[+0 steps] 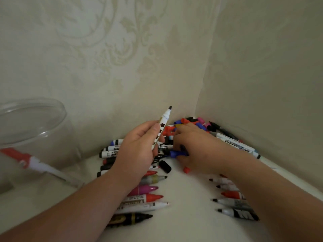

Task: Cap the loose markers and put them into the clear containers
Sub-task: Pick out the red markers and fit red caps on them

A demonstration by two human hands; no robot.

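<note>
Far left, the clear container (61,137) stands open with one red-and-white marker (35,163) leaning inside. To the right of the container, my left hand (138,151) is wrapped around the middle of an uncapped marker (163,124), its black tip pointing up and clear of everything. Below that hand, a row of bare-tipped markers (145,198) lies side by side.

Further right of the container, my right hand (195,147) reaches down into the heap of loose caps (190,120), thumb and fingers closing on a blue cap (174,153). A black cap (165,166) lies just beside it.

As I judge it, these markers are light, stiff plastic tubes with smooth barrels that roll easily. They are best held mid-barrel, well back from the wet tip. The small caps look fiddly and are best pinched by the closed end, then pushed on straight.
</note>
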